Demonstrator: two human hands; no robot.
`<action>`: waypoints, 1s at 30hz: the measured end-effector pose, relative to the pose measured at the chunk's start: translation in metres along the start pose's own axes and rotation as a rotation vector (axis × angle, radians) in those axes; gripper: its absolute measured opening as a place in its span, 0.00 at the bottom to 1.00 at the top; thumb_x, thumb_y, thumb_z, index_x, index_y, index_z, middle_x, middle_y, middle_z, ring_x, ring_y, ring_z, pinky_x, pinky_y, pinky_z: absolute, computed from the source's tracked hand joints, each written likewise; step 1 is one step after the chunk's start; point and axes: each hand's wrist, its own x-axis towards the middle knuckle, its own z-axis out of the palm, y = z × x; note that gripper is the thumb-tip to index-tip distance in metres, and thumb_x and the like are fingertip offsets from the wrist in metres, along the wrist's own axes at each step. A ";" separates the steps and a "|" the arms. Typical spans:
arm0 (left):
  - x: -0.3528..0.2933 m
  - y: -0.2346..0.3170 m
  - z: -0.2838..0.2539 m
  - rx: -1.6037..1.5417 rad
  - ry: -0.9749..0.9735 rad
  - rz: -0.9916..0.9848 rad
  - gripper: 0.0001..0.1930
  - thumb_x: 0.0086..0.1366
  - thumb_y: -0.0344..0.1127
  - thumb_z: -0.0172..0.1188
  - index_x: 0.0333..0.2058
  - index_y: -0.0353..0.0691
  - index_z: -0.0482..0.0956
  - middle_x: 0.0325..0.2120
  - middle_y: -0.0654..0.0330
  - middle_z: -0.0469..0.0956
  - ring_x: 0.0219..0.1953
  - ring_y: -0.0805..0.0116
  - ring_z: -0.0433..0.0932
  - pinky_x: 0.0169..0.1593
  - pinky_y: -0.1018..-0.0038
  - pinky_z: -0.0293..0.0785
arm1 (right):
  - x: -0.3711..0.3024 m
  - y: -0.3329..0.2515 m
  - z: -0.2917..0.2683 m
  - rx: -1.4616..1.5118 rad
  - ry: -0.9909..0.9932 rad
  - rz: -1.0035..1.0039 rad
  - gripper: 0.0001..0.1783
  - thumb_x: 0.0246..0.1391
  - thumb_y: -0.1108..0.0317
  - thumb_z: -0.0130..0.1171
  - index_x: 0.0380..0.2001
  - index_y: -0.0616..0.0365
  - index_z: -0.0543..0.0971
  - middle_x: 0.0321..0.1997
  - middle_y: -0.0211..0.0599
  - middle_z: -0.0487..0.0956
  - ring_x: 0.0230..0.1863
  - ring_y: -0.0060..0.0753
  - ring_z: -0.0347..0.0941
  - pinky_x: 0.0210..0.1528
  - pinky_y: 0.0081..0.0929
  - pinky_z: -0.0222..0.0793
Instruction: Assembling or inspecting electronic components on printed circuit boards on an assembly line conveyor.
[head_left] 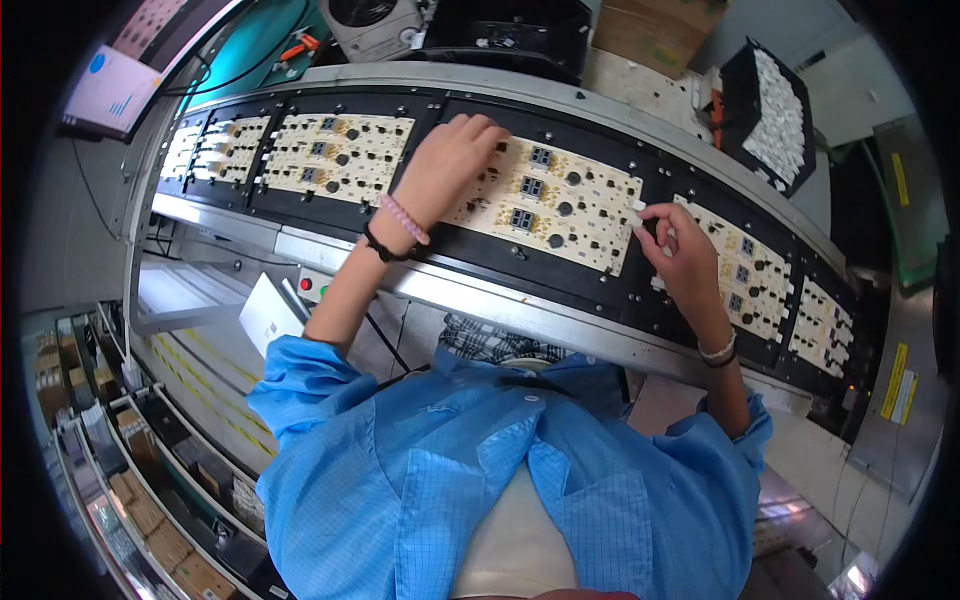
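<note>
A cream circuit board (590, 205) with dark digit displays and round black parts lies in a black carrier frame (480, 240) on the line in front of me. My left hand (455, 165) reaches over the left end of this board, its fingers curled down and close together. The hand itself hides its fingertips and whatever may be between them. At the board's right edge, the thumb and forefinger of my right hand (688, 255) are pinched at a small white connector-like piece (638, 206). Part of the neighbouring board (765, 270) is covered by that hand.
More framed boards (340, 155) continue along the rail to the left and right. Behind the rail stand a black bin of white parts (775, 115), a black tray (505, 40), a cardboard box (660, 30) and a fan unit (370, 25). A monitor (110, 90) stands at far left.
</note>
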 end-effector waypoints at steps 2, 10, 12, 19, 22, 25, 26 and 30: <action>0.001 -0.010 0.016 0.033 -0.032 -0.025 0.10 0.57 0.30 0.61 0.38 0.39 0.75 0.35 0.58 0.73 0.39 0.59 0.75 0.43 0.67 0.74 | 0.001 -0.001 -0.005 -0.245 0.052 -0.090 0.10 0.53 0.72 0.65 0.40 0.54 0.78 0.22 0.26 0.65 0.23 0.21 0.62 0.26 0.19 0.59; 0.004 0.000 0.023 0.210 -0.091 -0.028 0.07 0.59 0.30 0.59 0.37 0.40 0.75 0.34 0.59 0.72 0.39 0.61 0.75 0.43 0.70 0.74 | -0.005 -0.007 0.002 -0.425 0.021 -0.210 0.11 0.50 0.70 0.67 0.38 0.50 0.79 0.18 0.28 0.65 0.19 0.27 0.63 0.23 0.25 0.61; 0.005 0.004 0.024 0.260 -0.098 -0.026 0.07 0.59 0.30 0.59 0.36 0.40 0.74 0.34 0.59 0.72 0.39 0.61 0.75 0.42 0.70 0.74 | -0.004 -0.010 0.002 -0.472 0.015 -0.216 0.11 0.50 0.70 0.67 0.38 0.50 0.79 0.18 0.27 0.66 0.19 0.27 0.65 0.23 0.26 0.61; 0.008 -0.009 0.021 0.182 -0.020 -0.011 0.07 0.57 0.29 0.59 0.35 0.41 0.75 0.32 0.61 0.72 0.37 0.63 0.75 0.40 0.70 0.74 | -0.005 -0.010 0.005 -0.522 0.025 -0.213 0.09 0.51 0.70 0.66 0.36 0.50 0.78 0.18 0.28 0.69 0.19 0.29 0.68 0.23 0.27 0.63; 0.009 -0.016 0.012 0.098 0.050 -0.001 0.07 0.56 0.28 0.59 0.35 0.41 0.74 0.32 0.61 0.73 0.36 0.63 0.75 0.39 0.69 0.74 | -0.004 -0.003 0.006 -0.558 0.043 -0.293 0.07 0.52 0.69 0.64 0.35 0.51 0.78 0.21 0.31 0.71 0.21 0.30 0.71 0.24 0.28 0.67; 0.012 -0.018 0.002 0.041 0.069 -0.012 0.06 0.58 0.29 0.58 0.35 0.40 0.75 0.31 0.61 0.73 0.36 0.62 0.76 0.39 0.68 0.74 | -0.010 -0.004 0.014 -0.848 -0.018 -0.453 0.07 0.54 0.67 0.62 0.36 0.54 0.79 0.25 0.34 0.72 0.24 0.33 0.72 0.26 0.29 0.70; 0.012 -0.019 0.001 0.028 0.072 -0.015 0.05 0.60 0.29 0.57 0.35 0.40 0.75 0.31 0.60 0.73 0.37 0.61 0.76 0.39 0.68 0.74 | -0.016 -0.007 0.023 -0.881 -0.011 -0.400 0.09 0.54 0.66 0.61 0.37 0.56 0.79 0.25 0.35 0.72 0.24 0.34 0.72 0.25 0.30 0.70; 0.017 -0.022 0.000 0.014 0.082 -0.023 0.05 0.63 0.33 0.59 0.36 0.41 0.78 0.31 0.60 0.75 0.34 0.61 0.76 0.38 0.69 0.74 | -0.032 -0.008 0.045 -1.046 0.006 -0.317 0.18 0.53 0.65 0.61 0.46 0.61 0.80 0.24 0.36 0.72 0.23 0.34 0.72 0.24 0.31 0.70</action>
